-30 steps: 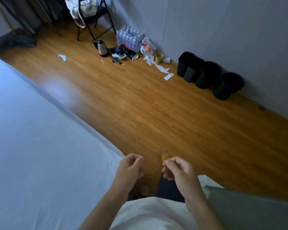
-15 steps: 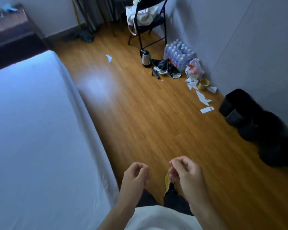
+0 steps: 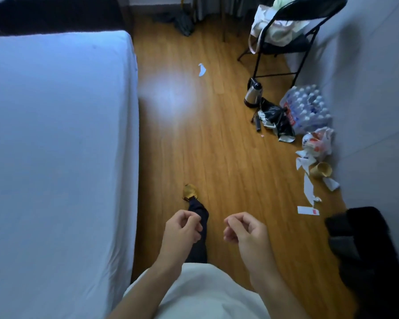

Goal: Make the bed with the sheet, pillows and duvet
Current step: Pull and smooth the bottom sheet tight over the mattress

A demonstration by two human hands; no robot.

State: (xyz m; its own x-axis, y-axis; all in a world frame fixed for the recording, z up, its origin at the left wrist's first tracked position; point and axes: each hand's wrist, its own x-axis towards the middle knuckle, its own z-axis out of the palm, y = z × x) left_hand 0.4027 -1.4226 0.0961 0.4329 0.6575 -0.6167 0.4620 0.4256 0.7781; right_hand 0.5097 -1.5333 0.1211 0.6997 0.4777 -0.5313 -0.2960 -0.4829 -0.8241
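— Sheet (image 3: pixel 55 146): where is it seen?
— It is spread white and smooth over the mattress, from nine to seven o'clock, its edge hanging beside the wooden floor (image 3: pixel 217 157).
— How are the hands held?
— The left hand (image 3: pixel 182 231) and the right hand (image 3: pixel 244 231) are both curled at six o'clock, above the floor; nothing is gripped by either.
— What is found along the way?
— A paper scrap (image 3: pixel 202 69) is seen at twelve. At one o'clock a black folding chair (image 3: pixel 286 42) is loaded with a bag; below it a kettle (image 3: pixel 252 94), a pack of water bottles (image 3: pixel 306 107), a black plastic bag (image 3: pixel 274 118) and torn papers (image 3: pixel 309 180) are strewn by the wall at two and three. A dark bundle (image 3: pixel 366 249) is seen at four.
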